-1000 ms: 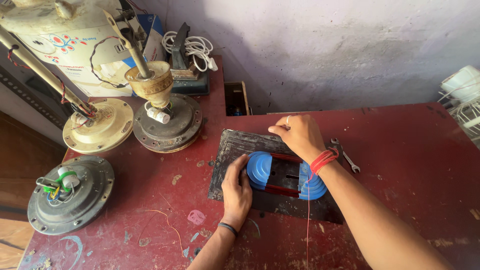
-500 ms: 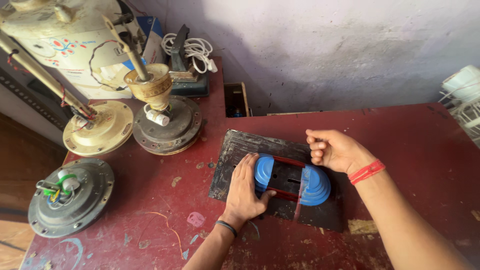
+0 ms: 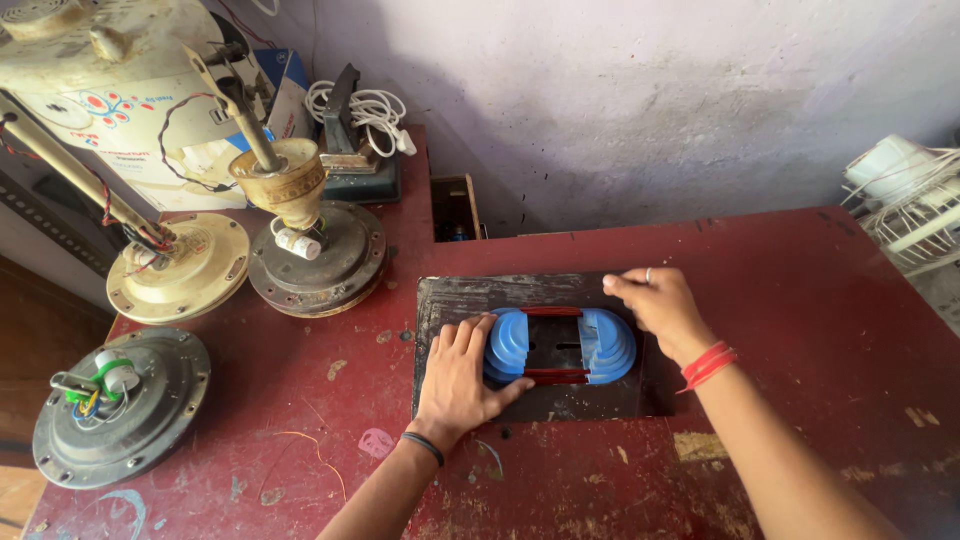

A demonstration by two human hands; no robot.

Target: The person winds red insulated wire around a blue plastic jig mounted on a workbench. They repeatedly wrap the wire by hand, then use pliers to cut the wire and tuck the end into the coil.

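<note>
Copper wire going onto a blue winding former on a red bench

The red worktable (image 3: 800, 300) lies open from twelve round to five o'clock of the work, with its wall edge near at twelve; from nine to eleven o'clock stand three fan motor housings (image 3: 318, 262), so room there is tight. The dark plate (image 3: 450, 300) sits mid-table, carrying the blue former (image 3: 560, 345), whose two red-brown coil runs look thin, so I judge the winding begun but far from full. The left hand (image 3: 458, 385) lies flat and open at the former's nine o'clock end, pressing it down. The right hand (image 3: 660, 305), at two o'clock, has fingers pinched shut; whether wire is between them I cannot tell.
</note>
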